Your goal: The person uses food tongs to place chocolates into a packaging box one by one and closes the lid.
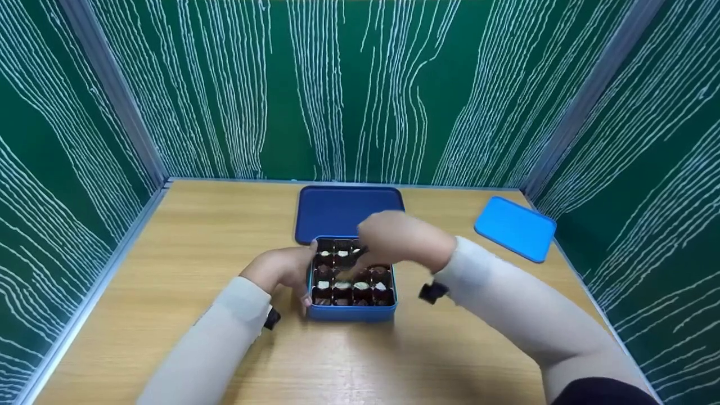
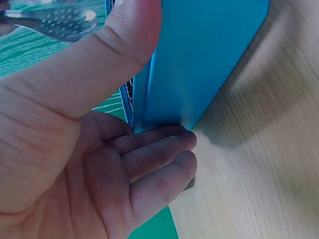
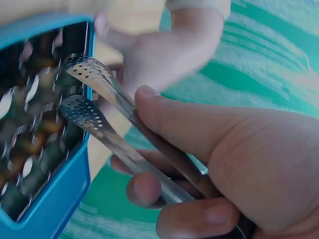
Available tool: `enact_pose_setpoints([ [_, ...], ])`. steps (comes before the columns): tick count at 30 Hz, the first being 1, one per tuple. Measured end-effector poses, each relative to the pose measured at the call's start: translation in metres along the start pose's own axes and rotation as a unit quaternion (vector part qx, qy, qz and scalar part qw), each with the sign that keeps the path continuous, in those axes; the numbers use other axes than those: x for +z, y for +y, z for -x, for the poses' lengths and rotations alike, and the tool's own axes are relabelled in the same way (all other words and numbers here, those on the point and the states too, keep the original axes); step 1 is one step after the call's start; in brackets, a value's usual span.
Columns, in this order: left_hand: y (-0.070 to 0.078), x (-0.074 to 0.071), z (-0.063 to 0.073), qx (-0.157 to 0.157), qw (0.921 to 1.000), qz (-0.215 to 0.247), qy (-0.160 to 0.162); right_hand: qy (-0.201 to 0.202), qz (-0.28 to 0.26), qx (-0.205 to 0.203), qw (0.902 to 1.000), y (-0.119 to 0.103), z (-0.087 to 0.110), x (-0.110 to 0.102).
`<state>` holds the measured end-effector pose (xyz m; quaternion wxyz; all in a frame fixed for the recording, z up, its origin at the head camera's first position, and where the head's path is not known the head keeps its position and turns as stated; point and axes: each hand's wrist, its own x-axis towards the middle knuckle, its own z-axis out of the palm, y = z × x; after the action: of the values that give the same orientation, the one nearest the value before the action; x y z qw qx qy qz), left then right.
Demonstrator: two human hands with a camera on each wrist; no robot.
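A blue box [image 1: 352, 314] of chocolates stands on the table, its compartments holding dark chocolates and white pieces [image 1: 361, 286]. My left hand [image 1: 287, 267] holds the box at its left side. In the left wrist view the thumb lies along the rim, and the fingers [image 2: 159, 154] touch the wall around a corner. Over the box, my right hand [image 1: 402, 239] grips metal tongs [image 3: 137, 164] with perforated tips. Those tips stand apart above the compartments near the rim; whether they touch a chocolate I cannot tell.
Behind the box lies a dark blue tray [image 1: 349, 211], its near edge close to the box. A light blue lid or tray [image 1: 516, 228] rests at the table's right. Green walls [image 1: 360, 90] with white lines enclose the wooden table [image 1: 225, 219] at the back and sides.
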<state>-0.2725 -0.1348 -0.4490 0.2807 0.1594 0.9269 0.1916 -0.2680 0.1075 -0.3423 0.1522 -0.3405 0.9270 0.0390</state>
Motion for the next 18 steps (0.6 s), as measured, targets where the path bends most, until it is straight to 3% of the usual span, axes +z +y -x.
enact_pose_setpoints([
  [3,0.001,-0.001,0.000,-0.014,0.9999,0.006,-0.005,0.031,-0.058,0.013,0.9978,0.032,0.003,0.000],
  [6,0.001,-0.002,0.000,-0.023,0.9997,0.011,-0.008,0.069,-0.124,0.049,0.9887,0.066,0.004,0.004],
  [12,0.001,-0.002,-0.001,-0.026,0.9996,0.013,-0.006,0.158,-0.246,0.142,0.9457,0.131,-0.005,0.032],
  [18,0.001,0.000,-0.001,-0.024,0.9997,0.009,0.001,0.200,-0.301,0.207,0.9092,0.176,-0.018,0.082],
])
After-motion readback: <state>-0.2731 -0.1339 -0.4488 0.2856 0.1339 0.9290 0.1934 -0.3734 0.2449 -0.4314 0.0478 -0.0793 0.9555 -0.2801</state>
